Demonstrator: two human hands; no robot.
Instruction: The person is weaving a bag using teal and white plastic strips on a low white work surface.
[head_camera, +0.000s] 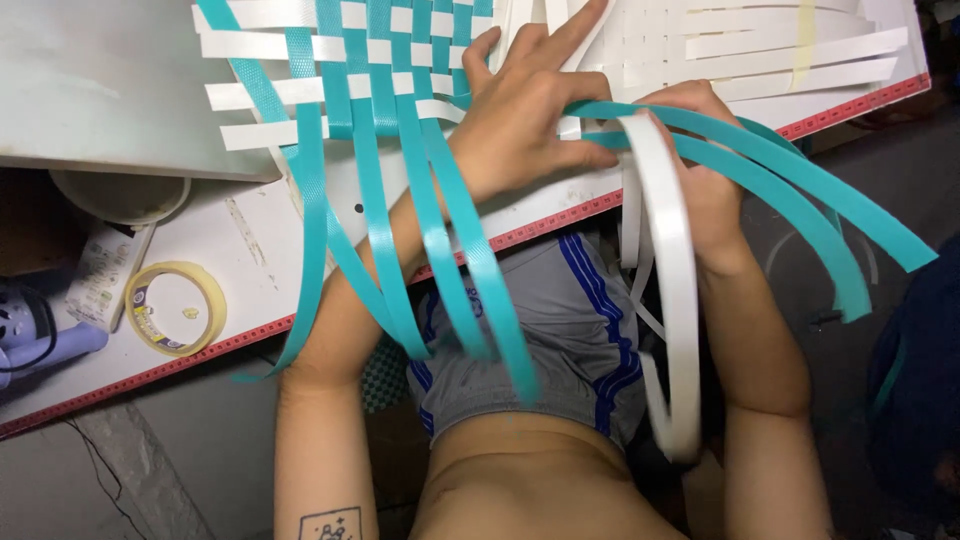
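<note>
A flat weave of teal and white plastic strips (370, 70) lies on the white table (260, 235). My left hand (520, 110) rests flat on it with the fingers spread, pressing the weave down. Loose teal strip ends (440, 250) hang off the table edge over my left forearm. Just to the right, my right hand (700, 170) grips a bundle of teal strips (800, 190) that fan out to the right. A long white strip (675, 280) loops down from the same hand toward my lap. More white strips (780, 45) lie woven at the far right of the table.
A yellowish tape roll (175, 308) lies near the table's front edge, which carries a red ruler band (150, 372). A white cup (120, 195), a grey board (100, 80) and a purple tool (40, 345) sit at the left. Dark floor lies to the right.
</note>
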